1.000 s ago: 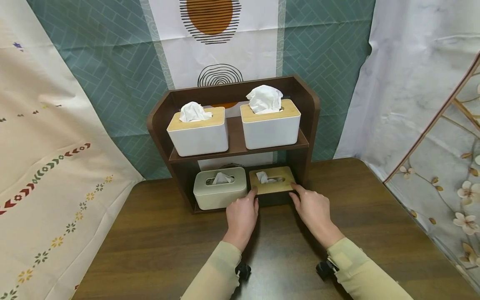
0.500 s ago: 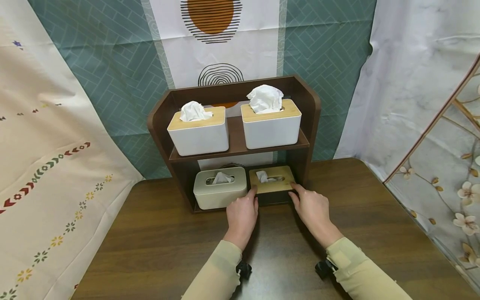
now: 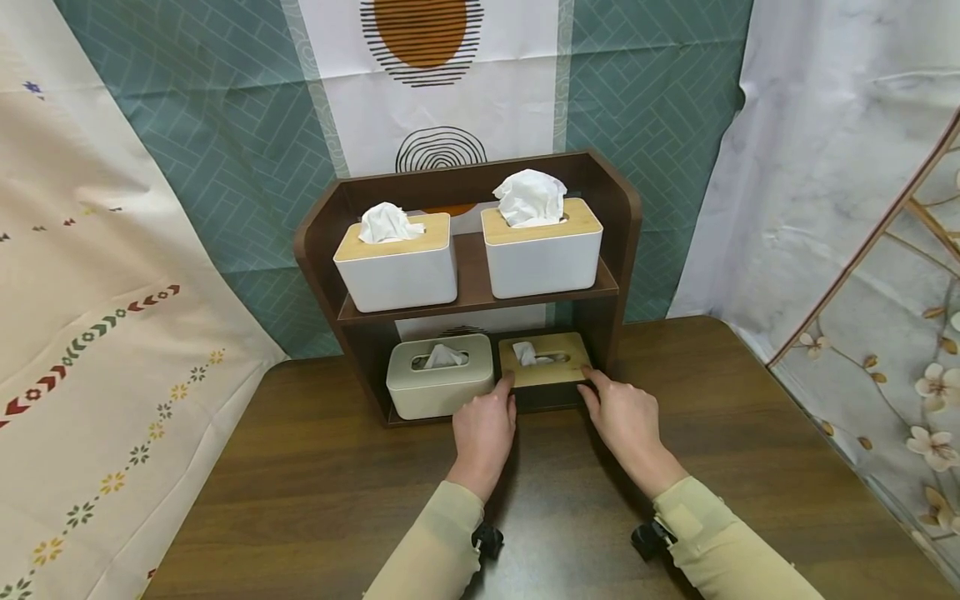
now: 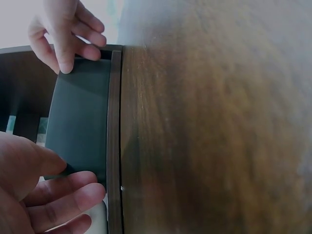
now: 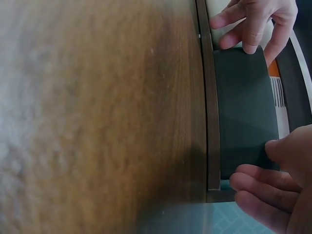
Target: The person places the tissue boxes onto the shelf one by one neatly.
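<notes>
A tissue box [image 3: 544,367] with a light wood lid and dark green front stands on the right of the lower shelf. A bit of tissue sticks out of its slot. My left hand [image 3: 484,431] is at its front left corner, the right hand [image 3: 624,414] at its front right corner. Both hold the box by these corners. In the left wrist view, the right thumb lies on the dark front [image 4: 80,114], with fingers at the side. The right wrist view shows the left hand [image 5: 256,22] at the opposite end.
A beige tissue box [image 3: 442,392] stands just left of it. Two white tissue boxes with wood lids, one left [image 3: 397,271] and one right [image 3: 542,260], are on the upper shelf of the dark brown rack [image 3: 474,308]. A wooden table [image 3: 330,508] extends in front.
</notes>
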